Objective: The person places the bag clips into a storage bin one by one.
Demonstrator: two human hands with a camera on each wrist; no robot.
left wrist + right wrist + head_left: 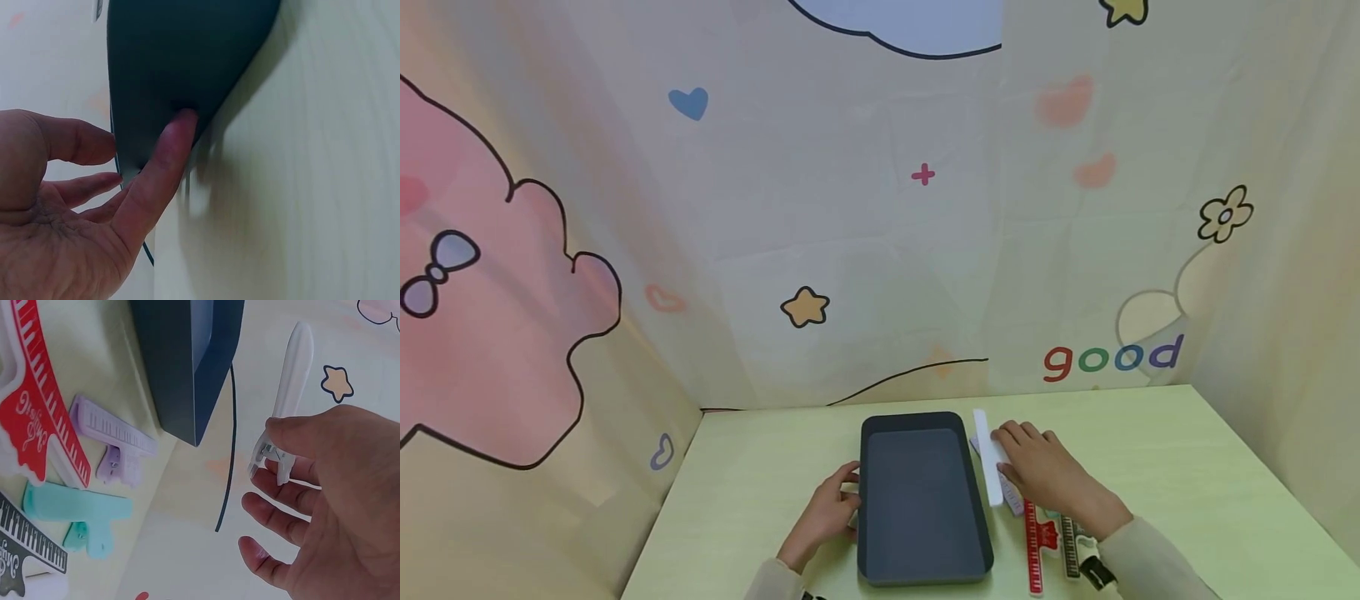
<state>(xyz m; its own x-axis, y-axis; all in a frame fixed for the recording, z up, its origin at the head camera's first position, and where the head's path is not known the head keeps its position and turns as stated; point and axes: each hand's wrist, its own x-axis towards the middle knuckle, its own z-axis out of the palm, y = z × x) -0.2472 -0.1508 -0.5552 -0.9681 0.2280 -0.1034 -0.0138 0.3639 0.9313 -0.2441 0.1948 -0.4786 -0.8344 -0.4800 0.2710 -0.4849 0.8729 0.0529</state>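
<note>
A pale green table (pixel 1187 467) sits in a corner hung with cartoon-printed cloth showing a star, hearts, a flower and the word "good". A dark grey rectangular tray (pixel 921 500) lies near the middle of the table, its long side running from near to far. Just right of the tray, at the near edge, lie several flat clips: a red ruler-patterned clip (pixel 1036 546), a black ruler-patterned clip (pixel 1070 546), a purple clip (pixel 112 434) and a teal clip (pixel 78 512). The purple one lies closest to the tray's right wall; the teal and black ones lie further right.

The right hand (pixel 1045 475) is just right of the tray, over the far end of this cluster. Its thumb and forefinger pinch the hinged end of a long white clip (pixel 289 394), whose slim jaws point away towards the far side, alongside the tray's right wall. The other fingers hang loosely curled beneath it.

The left hand (pixel 827 508) is at the tray's left wall. Its fingers are relaxed, mostly straight, and one fingertip (pixel 181 125) presses against the outside of the wall; it holds nothing
</note>
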